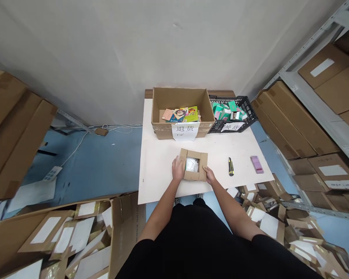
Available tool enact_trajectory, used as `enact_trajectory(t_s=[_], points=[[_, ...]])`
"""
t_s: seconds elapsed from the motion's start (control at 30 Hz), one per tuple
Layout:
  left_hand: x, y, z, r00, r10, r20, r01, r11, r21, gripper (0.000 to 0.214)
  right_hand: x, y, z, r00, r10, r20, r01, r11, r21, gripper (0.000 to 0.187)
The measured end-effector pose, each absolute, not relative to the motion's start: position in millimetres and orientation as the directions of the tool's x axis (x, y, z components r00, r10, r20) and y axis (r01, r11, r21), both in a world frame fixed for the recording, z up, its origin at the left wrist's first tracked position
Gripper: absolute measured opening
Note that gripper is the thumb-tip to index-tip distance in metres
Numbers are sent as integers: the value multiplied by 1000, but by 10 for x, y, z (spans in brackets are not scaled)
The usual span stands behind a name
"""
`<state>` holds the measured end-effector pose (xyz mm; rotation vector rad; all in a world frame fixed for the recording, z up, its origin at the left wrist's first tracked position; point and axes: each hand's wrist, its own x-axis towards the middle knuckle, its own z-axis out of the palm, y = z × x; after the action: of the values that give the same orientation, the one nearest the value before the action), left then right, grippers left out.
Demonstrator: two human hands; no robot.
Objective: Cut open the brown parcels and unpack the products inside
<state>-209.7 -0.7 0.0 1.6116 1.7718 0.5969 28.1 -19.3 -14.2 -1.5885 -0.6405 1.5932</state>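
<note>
From the head view, a small cardboard box [194, 166] sits near the front edge of the worktop [163, 155], opening upward (white packing inside), its longer side running left to right. The left hand [178, 169] grips its left flap, the right hand [209, 175] its right corner.

You stood in a storeroom with a plain pale wall [133, 46] ahead and a blue floor [104, 162] underfoot. A white table [163, 162] was pushed against the wall. To your right rose grey metal shelving [317, 104] stacked with brown cartons [296, 124]. A white cable [75, 149] trailed across the floor to a power strip [52, 173]. The light was even.
</note>
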Motion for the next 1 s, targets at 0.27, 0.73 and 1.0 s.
enact_trajectory(t_s=[0.27,0.73,1.0], points=[[-2121,-138,112,545,837,-57,636,-367,679,36,414,-162,-216,443,720,-535,87,-628,-773,38],[-2357,-493,-112,498,865,-61,605,-297,739,37,-206,332,-48,-173,966,-190,689,-19,-724,40],[-2303,-626,-155,524,849,-71,673,-361,645,32,-199,857,70,-130,957,-261,731,-86,-677,83]])
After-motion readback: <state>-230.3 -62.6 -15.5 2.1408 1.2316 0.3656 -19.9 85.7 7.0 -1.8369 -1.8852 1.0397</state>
